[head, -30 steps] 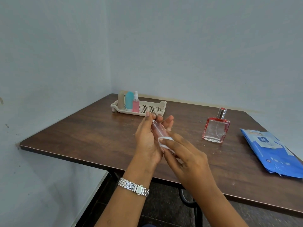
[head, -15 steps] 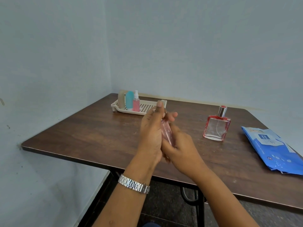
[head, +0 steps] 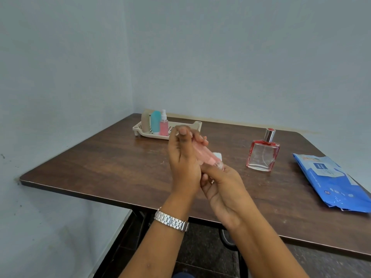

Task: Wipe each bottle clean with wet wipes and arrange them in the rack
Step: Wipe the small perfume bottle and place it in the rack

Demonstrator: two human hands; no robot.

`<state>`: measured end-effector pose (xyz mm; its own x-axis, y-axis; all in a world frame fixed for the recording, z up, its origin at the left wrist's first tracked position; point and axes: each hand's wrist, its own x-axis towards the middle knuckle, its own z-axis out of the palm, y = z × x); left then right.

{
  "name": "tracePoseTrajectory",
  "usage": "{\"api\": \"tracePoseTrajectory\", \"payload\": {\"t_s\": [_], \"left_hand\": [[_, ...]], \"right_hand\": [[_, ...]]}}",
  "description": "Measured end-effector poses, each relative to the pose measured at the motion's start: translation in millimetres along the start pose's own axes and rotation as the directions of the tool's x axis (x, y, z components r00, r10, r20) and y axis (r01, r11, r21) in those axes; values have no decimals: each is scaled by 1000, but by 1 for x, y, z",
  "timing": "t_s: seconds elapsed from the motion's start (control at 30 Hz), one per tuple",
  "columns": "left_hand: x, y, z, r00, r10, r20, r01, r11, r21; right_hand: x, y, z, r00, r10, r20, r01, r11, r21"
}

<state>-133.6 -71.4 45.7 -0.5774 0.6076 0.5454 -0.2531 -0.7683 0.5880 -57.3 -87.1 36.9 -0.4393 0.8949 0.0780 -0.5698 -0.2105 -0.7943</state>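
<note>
Dark wooden table (head: 120, 167) against pale blue-grey walls (head: 220, 57); floor (head: 200, 257) dark, perhaps stone.

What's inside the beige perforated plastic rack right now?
At the left end of the rack, three upright bottles: beige bottle, teal bottle, pink spray bottle. The left hand, holding a slim pink bottle, covers part of its floor.

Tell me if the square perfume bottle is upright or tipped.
Upright: the perfume bottle stands on its base on the table, silver cap topmost.
</note>
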Motion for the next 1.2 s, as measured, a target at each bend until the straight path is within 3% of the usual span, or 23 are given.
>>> {"api": "tracePoseTrajectory", "payload": {"t_s": [0.1, 0.2, 0.37, 0.53, 0.63, 0.73, 0.8, 0.9, 1.0, 1.13, 1.2], "left_hand": [[-2, -5, -3, 997, 67, -48, -65, 997, 43], [-6, -8, -3, 993, 103, 55, -108, 989, 105], [-8, -13, -2, 992, 4, 127, -8, 1000, 29], [-7, -17, 1, 990, -87, 110, 93, 995, -46], [-10, -26, 1, 984, -142, 108, 143, 990, 1], [-12, -32, -1, 979, -142, 148, 129, 987, 91], [-7, -33, -4, 974, -146, 173, 125, 984, 125], [-2, -37, -8, 961, -196, 195, 172, 977, 129], [-4, -41, -5, 929, -280, 243, 253, 958, 136], [-1, -43, -7, 907, -317, 277, 289, 947, 137], [4, -42, -9, 901, -303, 311, 268, 952, 151]], "right_hand": [[-4, 8, 3, 993, -120, -18, 121, 993, 19], [-2, 10, 2, 960, -256, -112, 247, 965, -85], [9, 0, -8, 870, -422, -255, 381, 904, -194], [17, 0, -21, 736, -602, -310, 402, 757, -516], [21, 5, -26, 740, -615, -271, 387, 720, -576], [26, 6, -33, 859, -463, -219, 308, 809, -500], [30, 2, -40, 896, -409, -173, 247, 783, -571], [34, -1, -44, 828, -557, -66, 304, 545, -781], [31, 6, -33, 728, -664, 172, 475, 307, -824], [37, 7, -30, 788, -568, 235, 497, 363, -788], [41, 2, -32, 804, -527, 275, 548, 478, -687]]}}
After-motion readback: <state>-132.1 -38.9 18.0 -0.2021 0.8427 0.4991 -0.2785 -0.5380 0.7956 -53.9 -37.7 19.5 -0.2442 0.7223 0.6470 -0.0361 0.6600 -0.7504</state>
